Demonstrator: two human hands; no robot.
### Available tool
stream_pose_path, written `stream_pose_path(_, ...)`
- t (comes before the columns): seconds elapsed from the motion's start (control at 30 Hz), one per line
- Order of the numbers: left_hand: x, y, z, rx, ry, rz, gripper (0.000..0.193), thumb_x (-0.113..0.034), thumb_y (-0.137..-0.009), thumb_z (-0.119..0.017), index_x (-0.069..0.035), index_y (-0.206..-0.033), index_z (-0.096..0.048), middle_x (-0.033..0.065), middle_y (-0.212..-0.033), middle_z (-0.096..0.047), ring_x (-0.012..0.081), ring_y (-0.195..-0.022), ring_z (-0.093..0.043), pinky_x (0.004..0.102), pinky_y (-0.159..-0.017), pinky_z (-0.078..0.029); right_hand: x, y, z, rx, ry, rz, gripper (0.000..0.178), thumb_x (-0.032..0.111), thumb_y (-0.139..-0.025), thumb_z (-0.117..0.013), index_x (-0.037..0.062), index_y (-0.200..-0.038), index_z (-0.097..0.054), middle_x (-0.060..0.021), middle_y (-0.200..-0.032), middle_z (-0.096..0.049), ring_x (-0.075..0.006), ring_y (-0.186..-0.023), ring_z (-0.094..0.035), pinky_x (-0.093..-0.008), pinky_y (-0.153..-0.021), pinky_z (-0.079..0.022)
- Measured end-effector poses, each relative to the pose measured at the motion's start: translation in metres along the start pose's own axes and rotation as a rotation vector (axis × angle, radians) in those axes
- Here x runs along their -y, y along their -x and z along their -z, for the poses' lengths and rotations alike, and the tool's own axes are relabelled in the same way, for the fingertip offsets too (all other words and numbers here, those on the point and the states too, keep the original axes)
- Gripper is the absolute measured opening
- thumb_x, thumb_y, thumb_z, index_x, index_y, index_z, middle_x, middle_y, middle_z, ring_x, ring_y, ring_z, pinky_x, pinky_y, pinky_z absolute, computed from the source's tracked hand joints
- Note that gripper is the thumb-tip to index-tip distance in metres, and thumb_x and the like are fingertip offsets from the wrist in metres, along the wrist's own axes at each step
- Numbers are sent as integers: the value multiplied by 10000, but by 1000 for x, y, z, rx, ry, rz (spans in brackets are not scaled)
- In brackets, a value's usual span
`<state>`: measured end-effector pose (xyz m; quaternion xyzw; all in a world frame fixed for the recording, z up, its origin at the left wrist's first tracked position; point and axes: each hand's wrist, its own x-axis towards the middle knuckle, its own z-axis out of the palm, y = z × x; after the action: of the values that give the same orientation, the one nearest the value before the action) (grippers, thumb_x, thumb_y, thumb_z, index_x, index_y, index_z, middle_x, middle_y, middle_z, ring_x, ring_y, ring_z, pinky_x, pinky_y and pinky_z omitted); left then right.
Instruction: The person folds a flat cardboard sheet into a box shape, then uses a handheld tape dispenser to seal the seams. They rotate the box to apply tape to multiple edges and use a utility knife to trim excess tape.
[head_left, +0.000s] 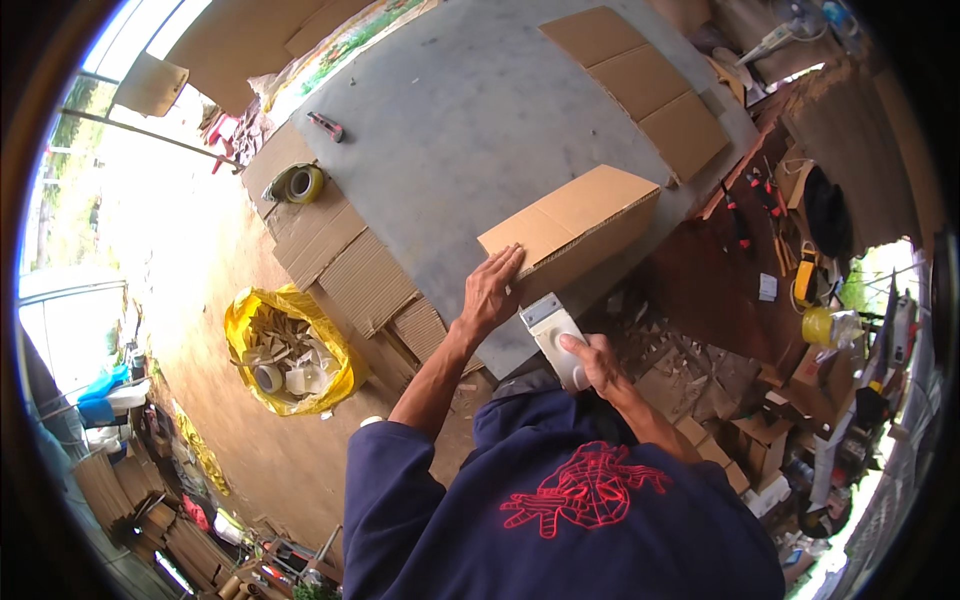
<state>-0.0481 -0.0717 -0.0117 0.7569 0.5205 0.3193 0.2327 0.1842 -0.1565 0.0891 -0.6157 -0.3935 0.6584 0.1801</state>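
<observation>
A folded brown cardboard box (580, 215) lies at the near edge of a grey table (450, 120). My left hand (490, 290) rests flat on the box's near corner, fingers spread. My right hand (598, 362) grips a white hand tool with a flat metal head (553, 335), held against the box's near side edge, just below the left hand.
Flat cardboard sheets (640, 80) lie at the table's far right. A tape roll (303, 183) and a red cutter (325, 125) sit at its left. Corrugated sheets (365, 280) stick out under the table. A yellow bag of scraps (285, 350) stands on the floor. Tools clutter a bench (790, 260) on the right.
</observation>
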Motion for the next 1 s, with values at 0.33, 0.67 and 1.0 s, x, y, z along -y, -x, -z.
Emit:
stream_pose_path(0.33,4,-9,23,218,56,-16,662,-80,-787,-750,7,-1412,-552,240,-1450,-566,408,-1343,-547,443,-1130,-468,-64,-29,-1,-30,-16,8,589,528,-888,-634,-54,-803,-667,-73,-673,-606,-151,-700,-551,-361,-642,-451)
stream_pose_path(0.67,-10,-21,27,267,6,35,707,-187,-749,-833,45,-1364,-571,281,-1415,-577,404,-1334,-556,437,-1095,-483,-64,-71,-21,-147,-83,-63,563,486,-882,-657,-75,-869,-702,-98,-792,-698,-184,-740,-584,-381,-709,-470)
stream_pose_path(1.0,10,8,-22,-148,52,-54,662,-196,-768,-866,-8,-1345,-601,209,-1390,-623,379,-1302,-581,470,-1101,-450,-11,-62,-20,-136,312,-139,666,557,-879,-641,-91,-727,-654,-184,-667,-610,-208,-694,-593,-424,-618,-454)
